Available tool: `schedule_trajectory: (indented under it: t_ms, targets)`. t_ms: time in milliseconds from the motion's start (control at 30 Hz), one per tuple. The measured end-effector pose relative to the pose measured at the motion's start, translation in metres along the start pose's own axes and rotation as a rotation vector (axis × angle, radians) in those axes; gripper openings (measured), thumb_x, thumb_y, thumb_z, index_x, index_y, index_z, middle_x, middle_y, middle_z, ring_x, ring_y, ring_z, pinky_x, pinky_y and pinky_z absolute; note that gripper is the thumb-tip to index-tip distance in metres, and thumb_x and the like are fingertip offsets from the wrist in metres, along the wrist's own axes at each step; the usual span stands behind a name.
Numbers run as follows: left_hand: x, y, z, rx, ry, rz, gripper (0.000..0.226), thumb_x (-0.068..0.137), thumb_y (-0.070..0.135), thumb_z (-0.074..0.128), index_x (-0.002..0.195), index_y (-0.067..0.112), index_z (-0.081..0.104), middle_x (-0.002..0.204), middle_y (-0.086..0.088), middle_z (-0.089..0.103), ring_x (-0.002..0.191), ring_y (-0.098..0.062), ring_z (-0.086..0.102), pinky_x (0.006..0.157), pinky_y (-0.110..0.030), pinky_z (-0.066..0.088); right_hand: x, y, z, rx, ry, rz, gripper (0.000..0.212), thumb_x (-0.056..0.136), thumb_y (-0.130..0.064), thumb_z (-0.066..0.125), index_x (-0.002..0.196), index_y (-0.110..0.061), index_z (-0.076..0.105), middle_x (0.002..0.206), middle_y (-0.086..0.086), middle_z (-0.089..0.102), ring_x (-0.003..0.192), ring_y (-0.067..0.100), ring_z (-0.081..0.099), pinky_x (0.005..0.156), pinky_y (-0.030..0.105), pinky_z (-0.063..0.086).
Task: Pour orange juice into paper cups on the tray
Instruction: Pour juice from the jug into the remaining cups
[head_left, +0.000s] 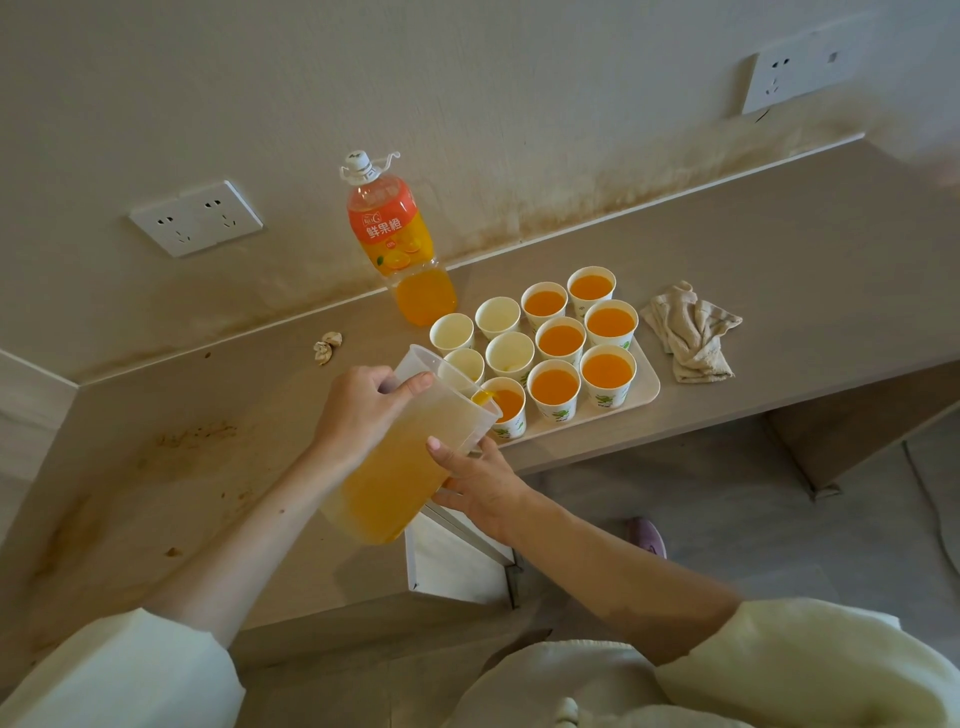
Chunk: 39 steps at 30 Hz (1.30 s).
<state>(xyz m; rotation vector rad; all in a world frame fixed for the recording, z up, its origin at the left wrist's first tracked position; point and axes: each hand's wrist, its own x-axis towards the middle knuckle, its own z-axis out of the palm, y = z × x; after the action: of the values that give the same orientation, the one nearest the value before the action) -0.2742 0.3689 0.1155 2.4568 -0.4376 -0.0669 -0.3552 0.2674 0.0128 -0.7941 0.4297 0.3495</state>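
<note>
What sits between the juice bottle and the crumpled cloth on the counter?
The tray of paper cups, some empty, some filled, seen in the head view.

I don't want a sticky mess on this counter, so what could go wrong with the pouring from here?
1. The pitcher is tipped far over with plenty of juice left; a surge could overfill the front cup.
2. The filled cups look nearly full and stand packed together, so a bump from the pitcher may slop them.
3. The tray sits close to the counter's edge; a nudge might tip it off.
</note>
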Motion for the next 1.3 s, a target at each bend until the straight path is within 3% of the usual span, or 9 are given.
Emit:
schedule_trajectory:
  t_ms: [133,500,667,867,1067,1300]
  targets:
    - [0.0004,-0.0016,0.0004,0.001,-0.004,-0.001,0.051,0.084,0.044,0.066,0.050,0.017,0.038,0.048,0.003,0.039,0.048,-0.011,0.037,0.051,-0.026,0.032,0.0002,0.0001,-0.0007,-0.017,-0.001,-0.003,0.089,0.074,-0.037,0.077,0.145,-0.026,0.024,0.140,0.006,0.047,0.129,0.033,0.049,0.102,0.051,0.045]
    - [0.0000,-0.0022,0.0002,0.019,-0.007,0.001,0.049,0.084,0.043,0.065,0.051,0.017,0.041,0.050,0.002,0.041,0.050,-0.011,0.040,0.051,-0.024,0.033,0.0006,0.0017,-0.0009,-0.019,-0.020,-0.001,0.095,0.066,-0.040,0.078,0.143,-0.026,0.026,0.140,0.007,0.047,0.130,0.035,0.048,0.107,0.055,0.042]
    - [0.0006,-0.0022,-0.0008,0.019,-0.006,0.002,0.051,0.084,0.044,0.065,0.050,0.017,0.039,0.048,0.004,0.038,0.048,-0.011,0.036,0.051,-0.026,0.031,0.0020,0.0016,-0.0018,0.007,-0.019,0.001,0.079,0.081,-0.030,0.075,0.143,-0.025,0.026,0.139,0.008,0.048,0.129,0.035,0.049,0.105,0.053,0.044]
    - [0.0013,-0.0005,-0.0015,0.018,-0.003,0.005,0.052,0.084,0.042,0.066,0.050,0.017,0.037,0.047,0.006,0.036,0.047,-0.009,0.034,0.050,-0.026,0.030,0.0039,0.0017,-0.0026,0.007,-0.033,-0.005,0.079,0.081,-0.030,0.076,0.143,-0.025,0.027,0.138,0.008,0.049,0.128,0.035,0.050,0.105,0.054,0.045]
    - [0.0026,-0.0012,-0.0017,0.013,-0.001,0.013,0.052,0.084,0.042,0.067,0.049,0.017,0.037,0.047,0.006,0.036,0.047,-0.011,0.035,0.051,-0.028,0.031,0.0052,0.0016,-0.0024,-0.005,-0.044,-0.007,0.097,0.065,-0.037,0.080,0.144,-0.024,0.026,0.139,0.008,0.048,0.128,0.035,0.050,0.105,0.055,0.044]
    - [0.0018,-0.0018,-0.0023,0.004,-0.007,0.017,0.051,0.084,0.042,0.066,0.050,0.017,0.038,0.047,0.005,0.037,0.047,-0.011,0.036,0.050,-0.026,0.031,0.0083,0.0042,-0.0036,-0.019,-0.043,-0.004,0.098,0.065,-0.040,0.081,0.144,-0.026,0.026,0.139,0.007,0.048,0.128,0.034,0.050,0.106,0.056,0.043]
